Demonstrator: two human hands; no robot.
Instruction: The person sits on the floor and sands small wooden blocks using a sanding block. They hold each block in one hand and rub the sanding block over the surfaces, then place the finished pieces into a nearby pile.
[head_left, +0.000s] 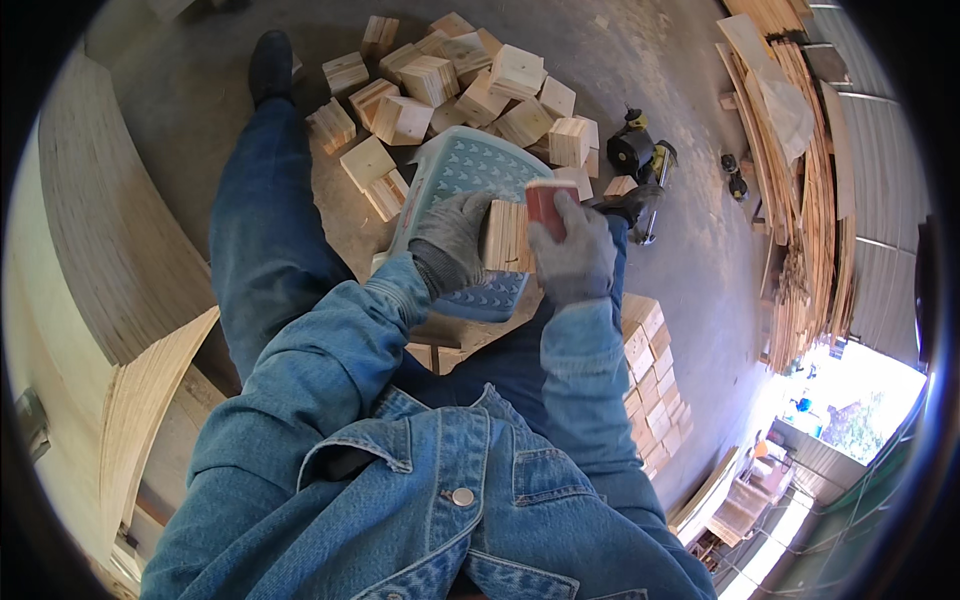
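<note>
A small block of layered wood (506,236) sits upright above the person's lap, over a pale blue plastic stool (470,170), with the gloved left hand (453,235) curled around its left side in a firm grip. The gloved right hand (577,255) closes its fingers on a red sanding block (545,205) pressed against the block's right top edge. Beyond the stool a heap of similar wood blocks (450,85) lies on the concrete floor (690,270), a neat row of stacked blocks (650,385) runs by the right leg, and a black power tool (640,160) rests nearby.
</note>
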